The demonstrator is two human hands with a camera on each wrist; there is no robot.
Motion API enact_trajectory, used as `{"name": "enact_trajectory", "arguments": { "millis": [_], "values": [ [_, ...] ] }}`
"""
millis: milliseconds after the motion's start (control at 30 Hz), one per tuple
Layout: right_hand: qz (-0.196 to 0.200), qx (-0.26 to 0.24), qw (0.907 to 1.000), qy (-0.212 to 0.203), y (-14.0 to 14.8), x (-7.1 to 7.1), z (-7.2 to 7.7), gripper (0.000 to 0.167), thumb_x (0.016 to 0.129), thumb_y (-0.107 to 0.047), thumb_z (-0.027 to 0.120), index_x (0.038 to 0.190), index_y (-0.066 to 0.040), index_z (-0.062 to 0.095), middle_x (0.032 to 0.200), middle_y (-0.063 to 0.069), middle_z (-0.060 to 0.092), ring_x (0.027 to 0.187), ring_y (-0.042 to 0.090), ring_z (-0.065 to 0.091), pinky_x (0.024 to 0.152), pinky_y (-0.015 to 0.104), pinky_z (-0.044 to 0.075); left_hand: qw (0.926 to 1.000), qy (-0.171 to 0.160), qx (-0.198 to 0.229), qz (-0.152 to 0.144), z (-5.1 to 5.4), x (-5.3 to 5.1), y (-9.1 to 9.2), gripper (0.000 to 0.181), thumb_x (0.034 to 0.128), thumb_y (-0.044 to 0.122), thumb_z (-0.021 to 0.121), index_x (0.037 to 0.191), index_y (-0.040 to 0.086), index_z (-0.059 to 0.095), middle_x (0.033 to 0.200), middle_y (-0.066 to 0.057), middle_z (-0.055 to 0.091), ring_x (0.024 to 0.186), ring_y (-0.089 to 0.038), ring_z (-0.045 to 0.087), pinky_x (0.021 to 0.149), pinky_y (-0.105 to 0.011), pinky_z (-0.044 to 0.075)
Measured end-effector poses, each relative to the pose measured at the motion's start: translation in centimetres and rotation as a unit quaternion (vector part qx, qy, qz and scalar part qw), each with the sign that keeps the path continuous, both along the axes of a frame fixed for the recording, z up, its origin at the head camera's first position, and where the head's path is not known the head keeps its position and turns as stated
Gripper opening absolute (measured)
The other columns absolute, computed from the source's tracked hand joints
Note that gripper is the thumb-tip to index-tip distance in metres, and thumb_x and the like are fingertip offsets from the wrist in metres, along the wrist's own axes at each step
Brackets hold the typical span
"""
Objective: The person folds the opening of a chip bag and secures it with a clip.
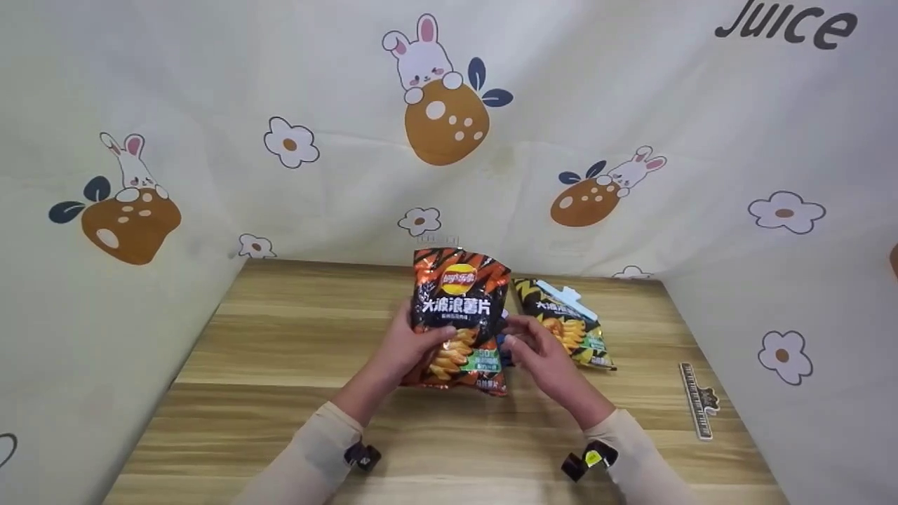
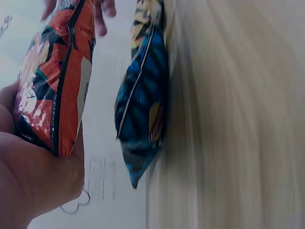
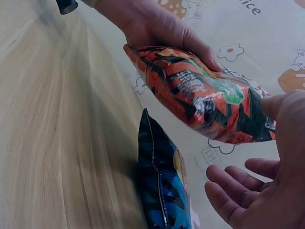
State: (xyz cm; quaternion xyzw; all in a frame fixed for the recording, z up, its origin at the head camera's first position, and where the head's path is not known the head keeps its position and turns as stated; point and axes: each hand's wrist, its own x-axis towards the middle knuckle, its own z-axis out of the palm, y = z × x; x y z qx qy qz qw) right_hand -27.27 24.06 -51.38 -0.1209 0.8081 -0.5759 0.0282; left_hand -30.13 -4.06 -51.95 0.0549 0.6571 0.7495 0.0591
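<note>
A red-and-black bag of potato chips (image 1: 459,308) is held up off the table by my left hand (image 1: 405,351), whose thumb lies across its front. At the bag's right side is my right hand (image 1: 551,365), its fingers loosely bent and gripping nothing. In the right wrist view its thumb overlaps the bag's end; whether it touches cannot be told. Behind the red bag a blue chip bag (image 2: 140,95) stands on the table, mostly hidden in the head view. Right of it lies a yellow-and-black chip bag (image 1: 565,330) with a light blue bag clip (image 1: 567,300) across its top.
A black-and-white clip (image 1: 697,401) with a dark tab lies near the right edge of the wooden table (image 1: 280,337). A pale cloth (image 1: 337,175) printed with rabbits and flowers hangs around the back and sides.
</note>
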Motion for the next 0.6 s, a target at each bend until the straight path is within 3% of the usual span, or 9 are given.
{"name": "enact_trajectory", "arguments": {
  "millis": [233, 467, 600],
  "values": [
    [-0.030, -0.004, 0.9995, -0.012, 0.2, -0.1, 0.3, 0.057, 0.111, -0.037, 0.068, 0.156, -0.005, 0.052, 0.145, 0.016, 0.065, 0.129, 0.033, 0.066, 0.105, 0.054, 0.059, 0.9995, 0.021, -0.025, -0.003, -0.1, 0.8, 2.1, 0.096, 0.0849, 0.025, 0.097, 0.160, 0.005, 0.040, 0.145, -0.018, 0.064, 0.126, -0.033, 0.067, 0.113, -0.047, 0.055],
    [-0.029, -0.037, 0.9987, -0.021, 0.3, -0.1, 0.3, 0.069, 0.109, -0.035, 0.072, 0.163, -0.003, 0.042, 0.160, 0.023, 0.055, 0.152, 0.042, 0.050, 0.123, 0.054, 0.044, 0.9984, 0.034, -0.046, 0.001, 0.1, 1.4, 3.7, 0.097, 0.0831, 0.029, 0.099, 0.159, 0.011, 0.042, 0.147, -0.014, 0.062, 0.130, -0.032, 0.065, 0.114, -0.049, 0.054],
    [-0.041, -0.046, 0.9970, -0.046, 0.2, 0.0, 0.2, 0.090, 0.106, -0.034, 0.076, 0.172, 0.000, 0.024, 0.170, 0.029, 0.041, 0.158, 0.044, 0.040, 0.128, 0.054, 0.036, 0.9981, 0.048, -0.037, -0.009, -0.3, 1.6, 4.6, 0.093, 0.0841, 0.027, 0.098, 0.158, 0.012, 0.043, 0.144, -0.013, 0.064, 0.126, -0.031, 0.067, 0.111, -0.047, 0.056]
  ]
}}
